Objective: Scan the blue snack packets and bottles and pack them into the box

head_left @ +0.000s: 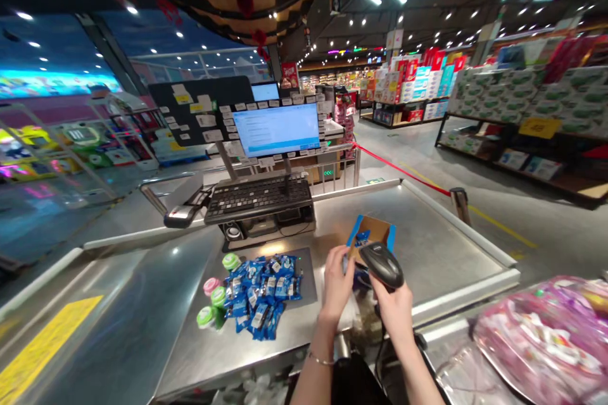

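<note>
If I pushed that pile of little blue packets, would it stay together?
Probably not: the blue packets lie loose and heaped, so some may slide away. Their shiny wrappers look slippery. They're small, so each is likely light.

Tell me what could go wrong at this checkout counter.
The small blue packets overlap in a heap, so one might be miscounted. The green and pink containers crowd the heap's edge and could get nudged. The right hand holds the barcode scanner close to the open cardboard box, which it might knock.
</note>
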Demonstrator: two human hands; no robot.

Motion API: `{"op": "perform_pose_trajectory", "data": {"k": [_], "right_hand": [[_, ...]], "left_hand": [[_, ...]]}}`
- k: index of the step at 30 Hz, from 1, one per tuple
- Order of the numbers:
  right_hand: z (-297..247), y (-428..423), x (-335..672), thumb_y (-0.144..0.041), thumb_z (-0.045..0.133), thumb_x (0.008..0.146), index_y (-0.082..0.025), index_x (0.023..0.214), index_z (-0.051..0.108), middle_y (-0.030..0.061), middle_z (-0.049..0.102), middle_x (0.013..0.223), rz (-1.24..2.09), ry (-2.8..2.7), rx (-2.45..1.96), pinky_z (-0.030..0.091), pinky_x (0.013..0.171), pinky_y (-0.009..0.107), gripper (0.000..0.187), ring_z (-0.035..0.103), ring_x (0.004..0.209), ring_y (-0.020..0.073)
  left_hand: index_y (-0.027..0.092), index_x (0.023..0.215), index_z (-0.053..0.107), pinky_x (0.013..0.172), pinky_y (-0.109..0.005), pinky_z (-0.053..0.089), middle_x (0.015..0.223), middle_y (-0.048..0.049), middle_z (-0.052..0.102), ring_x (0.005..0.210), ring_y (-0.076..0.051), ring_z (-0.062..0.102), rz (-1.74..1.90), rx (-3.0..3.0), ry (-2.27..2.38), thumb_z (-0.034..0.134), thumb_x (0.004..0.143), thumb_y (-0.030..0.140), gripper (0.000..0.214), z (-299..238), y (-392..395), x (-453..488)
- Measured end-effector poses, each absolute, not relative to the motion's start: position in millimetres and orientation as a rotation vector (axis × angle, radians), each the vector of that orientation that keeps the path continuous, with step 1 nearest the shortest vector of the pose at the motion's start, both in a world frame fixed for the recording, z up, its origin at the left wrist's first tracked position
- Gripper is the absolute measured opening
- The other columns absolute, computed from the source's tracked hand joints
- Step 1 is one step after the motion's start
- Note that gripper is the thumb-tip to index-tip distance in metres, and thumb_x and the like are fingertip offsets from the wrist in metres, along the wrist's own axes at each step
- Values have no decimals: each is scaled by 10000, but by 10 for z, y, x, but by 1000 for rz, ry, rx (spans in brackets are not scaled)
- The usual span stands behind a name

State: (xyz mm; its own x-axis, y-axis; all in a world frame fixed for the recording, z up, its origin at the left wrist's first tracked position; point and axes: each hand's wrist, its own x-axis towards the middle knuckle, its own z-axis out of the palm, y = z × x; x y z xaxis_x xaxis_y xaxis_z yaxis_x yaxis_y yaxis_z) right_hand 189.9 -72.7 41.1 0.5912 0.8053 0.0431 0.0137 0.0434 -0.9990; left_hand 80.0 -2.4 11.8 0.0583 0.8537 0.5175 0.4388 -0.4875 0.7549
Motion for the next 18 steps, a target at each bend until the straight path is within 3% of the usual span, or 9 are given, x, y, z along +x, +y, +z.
{"op": "perform_pose_trajectory", "data": {"k": [8,12,18], "right_hand": [[321,-686,2511,-528,709,619,-119,898,707,95,739,787,590,-565,-1415,534,671,341,495,677,785,268],[218,-615,2677,-518,733,602,-109,891,701,83,722,716,604,-514,-1365,532,647,346,502,669,710,255],[138,-592,2817,-491,746,609,-107,910,708,49,697,626,662,-492,-1424,521,579,317,489,655,638,236]], "left_hand": [[203,1254,513,1007,-379,446,1253,-102,569,1179,-208,545,1122,2029,1323,460,879,185,379,-207,278,1533],[147,1378,395,1020,-362,429,1414,-171,442,1260,-249,493,706,2152,1630,432,848,98,534,-268,695,1806],[73,1221,538,898,-342,479,1293,-248,530,1104,-270,611,366,2170,1821,275,888,42,425,-297,1259,2041]]}}
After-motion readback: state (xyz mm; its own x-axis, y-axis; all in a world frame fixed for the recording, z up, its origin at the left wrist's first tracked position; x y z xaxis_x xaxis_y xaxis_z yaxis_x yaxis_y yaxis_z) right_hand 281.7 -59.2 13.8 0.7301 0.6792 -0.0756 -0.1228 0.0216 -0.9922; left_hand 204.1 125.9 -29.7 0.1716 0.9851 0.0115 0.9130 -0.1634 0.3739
